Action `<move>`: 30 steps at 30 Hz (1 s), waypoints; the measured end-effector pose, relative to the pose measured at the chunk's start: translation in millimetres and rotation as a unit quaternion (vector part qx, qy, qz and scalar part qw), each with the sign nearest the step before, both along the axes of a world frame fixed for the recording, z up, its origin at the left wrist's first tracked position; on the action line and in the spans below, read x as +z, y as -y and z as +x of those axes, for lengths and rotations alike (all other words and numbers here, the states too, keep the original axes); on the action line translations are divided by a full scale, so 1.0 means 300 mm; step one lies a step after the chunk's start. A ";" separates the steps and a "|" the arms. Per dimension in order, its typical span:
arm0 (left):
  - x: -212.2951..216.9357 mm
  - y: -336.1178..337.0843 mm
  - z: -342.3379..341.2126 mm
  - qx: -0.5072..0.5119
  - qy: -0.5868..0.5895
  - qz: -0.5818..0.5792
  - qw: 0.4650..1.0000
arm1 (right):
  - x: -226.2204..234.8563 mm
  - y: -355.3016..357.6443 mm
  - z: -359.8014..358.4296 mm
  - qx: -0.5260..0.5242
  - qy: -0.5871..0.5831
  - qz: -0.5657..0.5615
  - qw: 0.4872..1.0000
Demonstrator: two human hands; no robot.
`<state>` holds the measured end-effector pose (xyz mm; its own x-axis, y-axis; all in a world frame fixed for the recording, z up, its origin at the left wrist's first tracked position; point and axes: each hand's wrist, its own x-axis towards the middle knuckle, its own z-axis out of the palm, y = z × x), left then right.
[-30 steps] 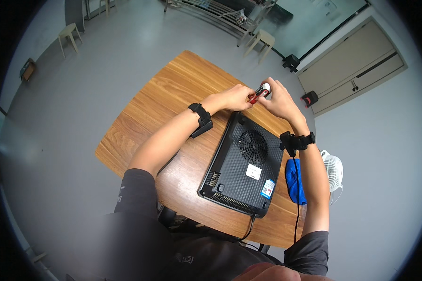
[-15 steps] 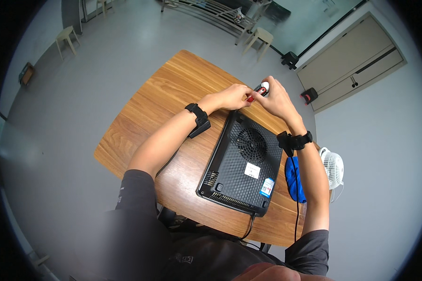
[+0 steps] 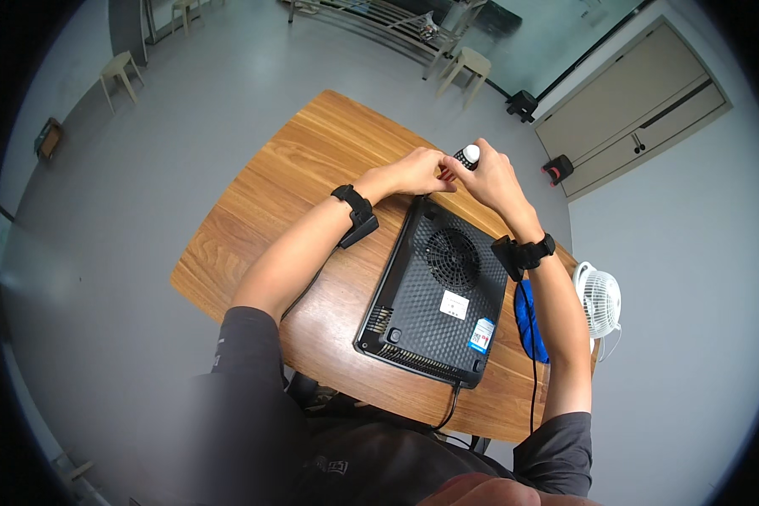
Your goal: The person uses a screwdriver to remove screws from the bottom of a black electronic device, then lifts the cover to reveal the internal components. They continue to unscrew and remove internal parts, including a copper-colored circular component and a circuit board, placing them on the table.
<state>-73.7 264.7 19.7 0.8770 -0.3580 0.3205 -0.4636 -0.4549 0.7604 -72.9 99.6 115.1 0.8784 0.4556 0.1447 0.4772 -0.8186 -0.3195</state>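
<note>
Beyond the far edge of an induction cooker [image 3: 422, 304], my two hands meet around a small bottle [image 3: 471, 154]. It has a white cap and a dark patterned body with red on it. My left hand [image 3: 413, 172] pinches its lower end, while my right hand [image 3: 495, 184] wraps its fingers around the side near the cap. Much of the bottle is hidden by my fingers. The black cooker lies upside down, its round fan grille, feet and stickers facing up. Black straps with small devices circle both wrists.
Under my right forearm lies a blue cloth [image 3: 527, 325] on the wooden table [image 3: 270, 194]. A white fan [image 3: 600, 304] stands at the table's right edge. The cooker's cord [image 3: 452, 409] runs off the near edge. A stool [image 3: 466, 69] stands beyond the table.
The bottle has turned in my hands, so its white cap now shows more and its red part less. My right forearm has shifted slightly; the cooker stays put.
</note>
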 end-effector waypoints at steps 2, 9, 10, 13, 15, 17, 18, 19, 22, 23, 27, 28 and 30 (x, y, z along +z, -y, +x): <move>0.008 -0.002 -0.003 -0.015 -0.026 -0.012 0.999 | -0.023 0.020 0.018 0.021 0.011 0.037 0.999; 0.017 -0.008 -0.002 -0.013 0.003 -0.030 0.999 | -0.001 0.012 0.008 0.016 0.022 0.032 0.999; 0.023 -0.007 -0.006 -0.014 -0.001 -0.033 0.999 | 0.004 0.010 0.005 0.015 0.019 0.035 0.999; 0.034 -0.006 -0.010 -0.023 0.006 -0.034 0.999 | 0.013 0.011 0.000 0.013 0.013 0.043 0.999; 0.033 -0.007 -0.010 -0.023 0.012 -0.029 0.999 | 0.009 0.018 0.001 0.017 0.011 0.051 0.999; 0.027 -0.012 -0.007 -0.022 0.015 -0.023 0.999 | 0.001 0.014 0.001 0.022 0.013 0.053 0.998; 0.022 -0.015 -0.005 -0.022 0.014 -0.020 0.999 | -0.002 0.015 0.001 0.025 0.014 0.054 0.998; 0.018 -0.016 -0.003 -0.022 0.012 -0.016 1.000 | -0.006 0.016 0.004 0.024 0.014 0.050 0.998; 0.018 -0.015 -0.008 -0.018 -0.009 -0.008 1.000 | -0.020 0.020 0.011 0.025 0.014 0.044 0.999; 0.019 -0.013 -0.010 -0.016 -0.006 -0.006 1.000 | -0.023 0.023 0.012 0.027 0.015 0.045 0.999; 0.009 -0.014 -0.002 -0.012 -0.001 0.002 1.000 | -0.031 0.024 0.010 0.038 0.018 0.049 0.998; 0.006 -0.014 0.001 -0.014 -0.002 0.003 1.000 | -0.033 0.026 0.010 0.042 0.017 0.053 0.998; -0.002 -0.014 0.009 -0.012 0.008 -0.001 1.000 | -0.036 0.029 0.011 0.050 0.016 0.062 0.997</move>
<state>-71.1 268.9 19.3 0.8627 -0.3785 0.3355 -0.4870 -0.4424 0.7531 -69.7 91.0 104.2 0.8235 0.5179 0.2316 0.5660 -0.7218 -0.3983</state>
